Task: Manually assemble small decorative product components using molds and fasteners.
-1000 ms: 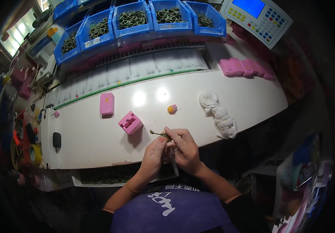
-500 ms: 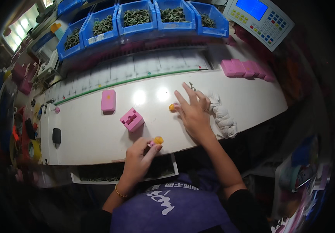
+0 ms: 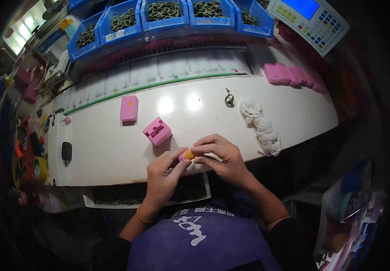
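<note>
Close to the table's near edge, my left hand point(image 3: 164, 174) pinches a small pink-and-yellow piece point(image 3: 186, 156) between thumb and fingers. My right hand point(image 3: 222, 158) is closed against its yellow end, so both hands hold it together; the fingertips hide part of it. Just beyond my left hand stands a pink block point(image 3: 158, 132) with a slotted cavity in its top. A second pink block point(image 3: 129, 109) with a yellow mark lies farther left. Apart from both hands, a dark ring with a short stem point(image 3: 229, 99) lies on the white tabletop point(image 3: 100, 153).
A twisted white cloth point(image 3: 260, 126) lies to the right. Several pink blocks point(image 3: 289, 75) form a row at the far right. Blue bins point(image 3: 165, 23) of dark rings line the back, beside a keypad panel point(image 3: 310, 25). Below the near edge is an open drawer point(image 3: 147, 194).
My right hand has come down and left from near the ring, bringing its small yellow-and-pink piece to the one in my left hand. The ring now shows fully. The view has shifted slightly.
</note>
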Available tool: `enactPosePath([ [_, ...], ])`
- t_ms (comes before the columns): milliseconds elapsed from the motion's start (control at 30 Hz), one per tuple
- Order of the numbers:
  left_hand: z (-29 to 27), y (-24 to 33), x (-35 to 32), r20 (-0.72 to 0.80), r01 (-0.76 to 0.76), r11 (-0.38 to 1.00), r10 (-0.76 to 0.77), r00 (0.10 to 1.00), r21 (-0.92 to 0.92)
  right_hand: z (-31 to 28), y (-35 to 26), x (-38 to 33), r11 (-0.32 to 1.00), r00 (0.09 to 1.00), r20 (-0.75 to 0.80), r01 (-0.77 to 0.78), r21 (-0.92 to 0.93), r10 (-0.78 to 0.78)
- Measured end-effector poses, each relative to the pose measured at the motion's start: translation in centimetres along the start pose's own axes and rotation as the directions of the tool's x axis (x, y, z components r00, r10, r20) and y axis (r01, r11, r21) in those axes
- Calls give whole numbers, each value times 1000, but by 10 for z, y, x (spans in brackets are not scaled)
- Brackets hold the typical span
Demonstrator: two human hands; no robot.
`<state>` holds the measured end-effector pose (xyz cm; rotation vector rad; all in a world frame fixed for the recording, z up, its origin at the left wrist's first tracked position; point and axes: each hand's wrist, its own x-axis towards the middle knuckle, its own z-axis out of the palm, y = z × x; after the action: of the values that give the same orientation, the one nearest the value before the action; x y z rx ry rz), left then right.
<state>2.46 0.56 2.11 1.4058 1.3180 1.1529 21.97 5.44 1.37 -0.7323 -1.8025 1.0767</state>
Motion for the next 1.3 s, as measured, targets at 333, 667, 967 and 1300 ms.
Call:
enactPosePath([
  [333, 12, 3, -11, -21, -78, 987, 82, 996, 143, 16, -5, -15, 960, 977, -85, -175, 217, 197],
  [667, 10, 5, -4, 121, 85, 982, -65, 991, -169, 1, -13, -13, 614, 888, 96, -385, 689, 449],
  [967, 10, -8, 2, 219, 193, 971, -160, 962, -139, -47, -5, -5, 696, 979, -206, -140, -704, -12],
  [1300, 26, -11, 16, 26, 7, 999, -6, 1000, -40, -66, -12, -11, 762, 935, -324, -101, -639, -147],
])
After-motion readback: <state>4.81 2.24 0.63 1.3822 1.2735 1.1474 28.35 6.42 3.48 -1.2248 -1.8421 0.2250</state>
